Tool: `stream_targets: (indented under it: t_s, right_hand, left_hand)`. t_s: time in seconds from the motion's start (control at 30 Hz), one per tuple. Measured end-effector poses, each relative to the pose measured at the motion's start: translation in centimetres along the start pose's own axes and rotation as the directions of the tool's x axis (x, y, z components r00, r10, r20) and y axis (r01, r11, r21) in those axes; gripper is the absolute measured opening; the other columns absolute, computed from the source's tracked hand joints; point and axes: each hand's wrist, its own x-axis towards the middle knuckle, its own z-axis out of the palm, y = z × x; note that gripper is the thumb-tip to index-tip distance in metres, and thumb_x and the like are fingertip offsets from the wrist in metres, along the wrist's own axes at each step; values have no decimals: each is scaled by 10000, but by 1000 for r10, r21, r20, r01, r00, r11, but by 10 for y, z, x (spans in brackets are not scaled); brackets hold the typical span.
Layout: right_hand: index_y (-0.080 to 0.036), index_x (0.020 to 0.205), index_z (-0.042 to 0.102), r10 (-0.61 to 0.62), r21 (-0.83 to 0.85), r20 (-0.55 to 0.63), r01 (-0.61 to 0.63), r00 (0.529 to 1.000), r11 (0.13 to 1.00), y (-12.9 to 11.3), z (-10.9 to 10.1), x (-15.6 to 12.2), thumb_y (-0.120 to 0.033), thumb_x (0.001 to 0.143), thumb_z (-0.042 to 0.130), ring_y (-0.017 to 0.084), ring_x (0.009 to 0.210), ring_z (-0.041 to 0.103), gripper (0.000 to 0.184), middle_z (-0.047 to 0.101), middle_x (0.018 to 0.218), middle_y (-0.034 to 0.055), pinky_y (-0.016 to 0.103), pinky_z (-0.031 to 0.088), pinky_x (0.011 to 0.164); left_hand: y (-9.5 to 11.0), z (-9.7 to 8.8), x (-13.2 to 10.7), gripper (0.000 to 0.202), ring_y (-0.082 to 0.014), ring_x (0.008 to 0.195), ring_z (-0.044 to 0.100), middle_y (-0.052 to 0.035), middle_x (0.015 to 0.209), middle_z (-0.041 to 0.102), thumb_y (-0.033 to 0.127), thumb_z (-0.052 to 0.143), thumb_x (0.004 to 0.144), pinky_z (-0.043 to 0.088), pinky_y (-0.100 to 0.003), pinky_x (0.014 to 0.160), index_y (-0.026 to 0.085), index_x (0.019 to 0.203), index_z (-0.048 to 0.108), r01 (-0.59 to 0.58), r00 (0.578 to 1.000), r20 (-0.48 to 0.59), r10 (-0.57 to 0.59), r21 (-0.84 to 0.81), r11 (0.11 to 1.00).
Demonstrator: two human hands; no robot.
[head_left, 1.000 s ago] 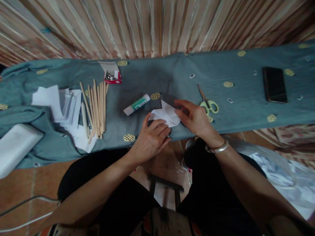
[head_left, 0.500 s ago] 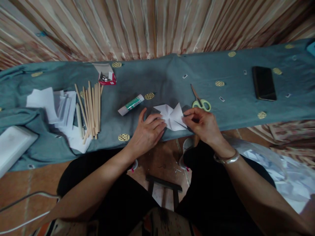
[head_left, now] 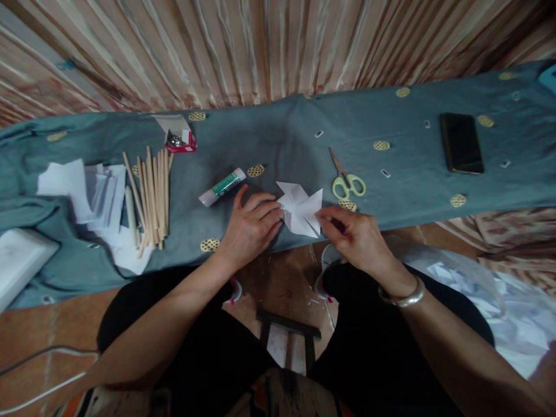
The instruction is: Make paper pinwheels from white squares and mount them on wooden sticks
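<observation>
We note the folded white paper (head_left: 300,211) lying at the near edge of the table (head_left: 282,139), between both hands. Left hand (head_left: 251,227): fingers unclenched and laid flat, tips pressing the paper's left side. Right hand (head_left: 358,237): fingers pinched on the paper's lower right point. Glue stick (head_left: 222,186) just beyond the left hand; scissors (head_left: 347,182) just beyond the right.
</observation>
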Motion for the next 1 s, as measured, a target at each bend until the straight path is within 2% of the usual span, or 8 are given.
stream_targets:
  t_s: [0.17,0.27,0.33,0.4,0.53,0.63,0.87,1.0]
  right_hand:
    - [-115,998,730,-191,-213,-85,170,978,962,-1,3,-3,-233,926,531,267,818,707,242,762,911,135,415,545,806]
    - [-132,969,724,-279,-206,-164,244,946,948,-8,8,-3,-310,902,611,290,936,675,222,737,1005,148,455,529,881]
    - [-152,945,713,-304,-150,-169,281,937,948,-12,15,-1,-349,869,666,295,1026,642,216,704,1111,150,461,516,919]
    - [-166,915,700,-306,-99,-154,293,940,951,-14,24,1,-343,850,695,285,1043,630,189,694,1130,138,452,514,925]
    - [-174,830,681,-287,-14,-156,289,945,957,-15,39,7,-219,854,679,237,928,650,51,722,974,90,403,519,873]
    - [-184,776,669,-228,54,-149,238,962,970,-15,43,9,-151,860,641,214,895,655,94,724,921,66,377,514,858]
    - [-195,858,679,-166,96,-177,185,970,978,-12,36,10,-162,878,593,222,919,657,94,731,934,66,388,507,868]
    - [-200,853,683,-126,206,-166,160,978,965,-12,34,11,-245,861,658,221,894,662,52,733,897,58,397,508,868]
  left_hand:
    - [2,-3,-1,180,-252,1048,633,-83,1049,751,209,589,916,461,-518,966,175,1049,705,-34,998,-44,33,-2,999]
    - [2,-2,-1,171,-248,1049,630,-75,1052,751,223,588,923,454,-509,975,179,1040,705,-31,999,-37,31,-4,999]
    - [2,-2,0,168,-246,1049,627,-71,1048,751,233,588,927,446,-507,985,180,1036,703,-32,999,-40,32,-4,999]
    - [3,-1,0,166,-245,1045,624,-72,1046,751,240,588,929,441,-504,989,174,1032,701,-38,998,-43,37,-6,999]
    - [3,0,0,166,-236,1023,621,-69,1027,751,239,578,937,423,-503,998,169,1032,695,-37,999,-29,36,-20,999]
    - [4,1,0,168,-229,1003,618,-64,1002,751,236,569,941,414,-498,994,173,1033,695,-30,999,-18,29,-34,999]
    - [4,-2,1,170,-243,1009,592,-65,983,745,258,582,936,414,-455,919,182,1028,702,-36,999,-11,36,-9,999]
    - [5,-2,3,174,-248,993,582,-55,970,743,281,575,944,407,-417,840,188,1013,705,-40,999,7,40,35,999]
